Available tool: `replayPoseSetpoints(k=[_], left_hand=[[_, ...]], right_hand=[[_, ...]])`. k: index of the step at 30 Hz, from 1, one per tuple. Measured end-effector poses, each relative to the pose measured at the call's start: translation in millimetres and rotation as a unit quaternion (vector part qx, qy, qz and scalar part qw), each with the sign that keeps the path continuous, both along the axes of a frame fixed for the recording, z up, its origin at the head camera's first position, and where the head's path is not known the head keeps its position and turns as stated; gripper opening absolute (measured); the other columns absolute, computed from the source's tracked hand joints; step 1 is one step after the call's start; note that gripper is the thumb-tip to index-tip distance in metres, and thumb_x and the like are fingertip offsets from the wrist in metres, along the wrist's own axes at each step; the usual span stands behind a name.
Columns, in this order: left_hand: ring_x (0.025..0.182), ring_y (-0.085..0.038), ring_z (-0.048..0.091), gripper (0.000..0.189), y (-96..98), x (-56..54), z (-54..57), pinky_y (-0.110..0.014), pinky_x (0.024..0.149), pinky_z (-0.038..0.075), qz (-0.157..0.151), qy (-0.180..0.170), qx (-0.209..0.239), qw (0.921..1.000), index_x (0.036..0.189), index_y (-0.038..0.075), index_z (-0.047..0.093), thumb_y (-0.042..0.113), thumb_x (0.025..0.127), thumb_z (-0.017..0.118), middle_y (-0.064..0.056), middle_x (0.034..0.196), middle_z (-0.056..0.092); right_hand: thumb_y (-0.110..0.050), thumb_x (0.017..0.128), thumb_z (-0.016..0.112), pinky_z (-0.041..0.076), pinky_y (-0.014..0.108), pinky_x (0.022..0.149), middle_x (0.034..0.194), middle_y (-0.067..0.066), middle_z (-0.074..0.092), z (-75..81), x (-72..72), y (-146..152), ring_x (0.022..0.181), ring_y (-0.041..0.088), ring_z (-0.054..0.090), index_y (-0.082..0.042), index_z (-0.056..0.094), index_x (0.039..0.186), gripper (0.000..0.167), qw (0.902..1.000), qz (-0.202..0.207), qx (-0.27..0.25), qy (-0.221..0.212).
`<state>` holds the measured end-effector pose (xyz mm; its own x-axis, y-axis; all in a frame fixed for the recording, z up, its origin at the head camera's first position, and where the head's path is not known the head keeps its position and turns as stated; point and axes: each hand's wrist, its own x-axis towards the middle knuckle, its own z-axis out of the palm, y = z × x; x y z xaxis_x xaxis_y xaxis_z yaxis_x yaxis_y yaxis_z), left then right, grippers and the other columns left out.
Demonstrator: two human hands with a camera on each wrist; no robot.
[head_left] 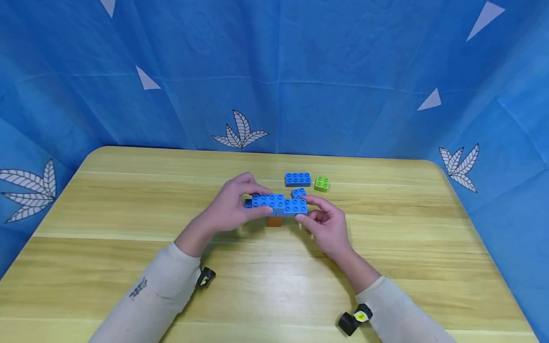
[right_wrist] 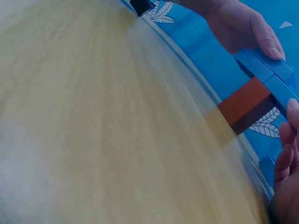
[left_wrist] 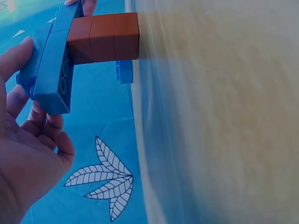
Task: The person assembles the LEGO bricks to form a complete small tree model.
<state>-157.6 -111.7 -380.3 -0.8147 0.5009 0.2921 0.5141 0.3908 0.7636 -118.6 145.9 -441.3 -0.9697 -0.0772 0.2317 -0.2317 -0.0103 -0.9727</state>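
A column of three orange-brown blocks [head_left: 274, 221] stands upright on the table, topped by a crosswise row of blue bricks [head_left: 296, 206]. Over that row, left of its right end, lies another eight-stud blue brick [head_left: 268, 200]. My left hand [head_left: 231, 205] pinches this upper brick, thumb on the near side and fingers at the far side. With thumb and index finger, my right hand [head_left: 328, 226] grips the row's right end. From the left wrist view, the blue row's underside [left_wrist: 64, 77] overhangs the column on both sides.
Behind the structure lie a small blue brick [head_left: 298, 193], a longer blue brick [head_left: 298, 179] and a small green brick [head_left: 321, 184]. The wooden table [head_left: 274, 295] meets a blue patterned cloth [head_left: 343, 119] at its far edge.
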Motion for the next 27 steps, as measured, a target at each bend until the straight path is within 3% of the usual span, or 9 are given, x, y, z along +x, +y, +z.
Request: replayPoseSetpoints(k=[13, 27], left_hand=[[0.077, -0.020, 0.044, 0.031, 5.4, 0.6, 0.2, -0.036, 0.062, 0.035, 0.011, -0.020, 0.014, 0.9996, 0.112, 0.012, 0.077, 0.020, 0.083, 0.084, -0.003, 0.084, 0.046], [0.084, -0.019, 0.048, 0.040, 0.6, 6.1, 1.6, -0.036, 0.066, 0.040, 0.031, -0.018, -0.025, 0.9991, 0.117, 0.011, 0.075, 0.025, 0.081, 0.086, 0.000, 0.091, 0.052]], right_hand=[[0.007, 0.086, 0.075, 0.044, 0.022, 0.047, 0.068, 0.022, 0.059, -0.5, -0.8, 1.6, 0.054, 0.017, 0.052, 0.000, 0.067, 0.122, 0.038, 0.9999, -0.003, 0.005, 0.013], [0.007, 0.086, 0.075, 0.044, 0.021, 0.048, 0.072, 0.023, 0.060, -0.3, -1.7, 0.7, 0.056, 0.016, 0.053, 0.002, 0.066, 0.124, 0.040, 1.0000, 0.006, 0.000, 0.002]])
